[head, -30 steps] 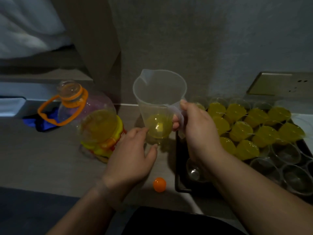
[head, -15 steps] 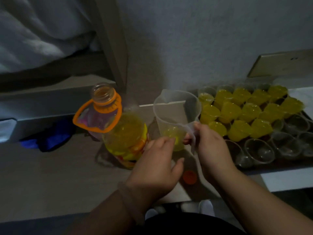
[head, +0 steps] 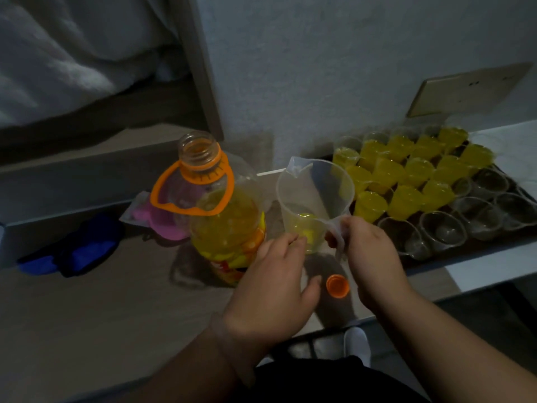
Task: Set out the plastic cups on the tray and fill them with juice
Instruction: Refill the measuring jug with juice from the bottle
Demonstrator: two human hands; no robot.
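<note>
Since the jug point(head: 315, 196) holds only a thin pool of juice at its bottom, the step in hand is, I judge, to refill it from the bottle point(head: 225, 228) before more cups are poured. The right hand point(head: 374, 257) has its grip closed on the jug's handle, pinching it. The left hand point(head: 276, 280) has an open grip: its fingers lie rather straight against the low wall of the jug and clasp nothing. The jug is upright just beside the bottle, between it and the tray point(head: 479, 250). Whether its base rests on the bench point(head: 116, 301) I cannot tell, because the hands hide it. The bottle is open and holds plenty of juice, and its orange cap point(head: 337, 285) lies on the bench between the two wrists.

To do this well, the jug should be put flat on the bench and let go before the bottle is lifted. The bottle looks heavy and wants both hands, one at the orange carrying loop point(head: 155, 199) and one under the body. The tilt should be slow, with the mouth close over the jug's rim, since a wide neck can gush. The cap is near the wrists and could be knocked away. On the tray the filled cups point(head: 406, 199) take the far rows and the empty cups point(head: 441, 231) the near ones, so the jug needs enough juice for those.
</note>
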